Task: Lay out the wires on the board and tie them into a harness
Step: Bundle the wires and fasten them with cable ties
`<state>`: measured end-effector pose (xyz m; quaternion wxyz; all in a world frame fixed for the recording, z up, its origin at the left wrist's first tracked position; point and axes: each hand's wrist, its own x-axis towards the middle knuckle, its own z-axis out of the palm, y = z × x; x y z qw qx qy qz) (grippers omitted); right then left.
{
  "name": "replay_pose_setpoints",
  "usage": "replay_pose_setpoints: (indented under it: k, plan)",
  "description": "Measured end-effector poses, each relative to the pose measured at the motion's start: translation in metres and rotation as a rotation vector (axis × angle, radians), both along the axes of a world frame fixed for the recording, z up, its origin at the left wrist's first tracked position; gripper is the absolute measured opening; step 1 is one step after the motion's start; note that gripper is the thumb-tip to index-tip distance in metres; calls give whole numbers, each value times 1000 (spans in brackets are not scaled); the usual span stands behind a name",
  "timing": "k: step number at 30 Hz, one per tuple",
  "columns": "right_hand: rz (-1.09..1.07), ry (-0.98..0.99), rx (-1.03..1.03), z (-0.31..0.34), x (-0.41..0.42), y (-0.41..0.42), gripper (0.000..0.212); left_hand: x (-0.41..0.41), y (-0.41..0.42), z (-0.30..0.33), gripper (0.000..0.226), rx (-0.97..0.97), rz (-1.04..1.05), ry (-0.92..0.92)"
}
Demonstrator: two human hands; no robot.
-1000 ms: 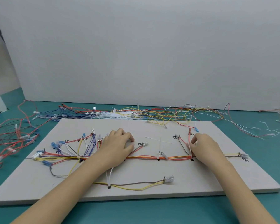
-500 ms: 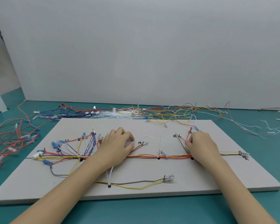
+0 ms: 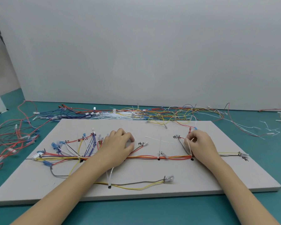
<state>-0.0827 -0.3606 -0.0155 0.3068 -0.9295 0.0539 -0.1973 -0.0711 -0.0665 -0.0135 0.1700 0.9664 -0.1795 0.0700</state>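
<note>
A grey board lies on the teal table. Across its middle runs a bundle of orange, red and yellow wires, with blue and white branches fanned out at the left. My left hand rests on the bundle left of centre, fingers curled downward; what lies under it is hidden. My right hand pinches a white cable tie that stands up from the bundle at the right branch. Another tie sticks up at mid-bundle. A grey and yellow pair lies near the front.
Loose wires of many colours are heaped behind the board and at the left. A spare white tie lies on the board. Cut tie ends are scattered at the right. A grey wall stands behind the table.
My right hand has shifted slightly up and left along the right branch and now pinches the white tie. My left hand has stayed in place.
</note>
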Motion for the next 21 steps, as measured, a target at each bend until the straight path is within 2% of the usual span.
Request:
replay_pose_setpoints:
  k: [4,8,13,17,21]
  plan:
    - [-32,113,-24,1,5,-1,20,0,-1,-1,24,-1,4,-6]
    - [-57,117,-11,-2,9,3,16,1,-2,-2,23,9,14,-32]
    - [-3,246,423,5,14,-3,10,1,-3,-2,23,3,18,-38]
    - [1,242,508,4,14,-2,8,1,-2,-3,22,4,21,-36]
    - [92,195,729,15,5,-4,11,1,-3,-2,23,2,17,-32]
